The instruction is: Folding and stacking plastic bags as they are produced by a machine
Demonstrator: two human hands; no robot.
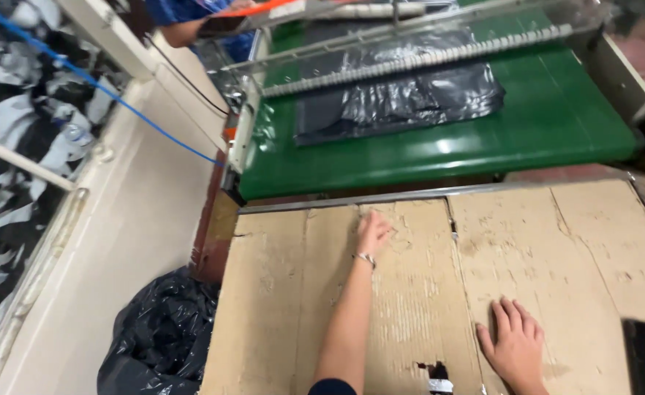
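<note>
On worn cardboard (527, 241), both hands w/ empty fingers: left hand (372, 232), right hand (514, 348); black bags (403, 99) beyond.

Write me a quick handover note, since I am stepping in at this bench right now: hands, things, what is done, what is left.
Left hand: empty, reaching forward, resting on the worn brown cardboard sheet that covers the bench.
Right hand: empty, flat on the same cardboard.
Stack of black plastic bags: lying on the green conveyor belt, under the white roller bar, not yet picked up.
Full black plastic sack: on the floor, left of the bench.
</note>
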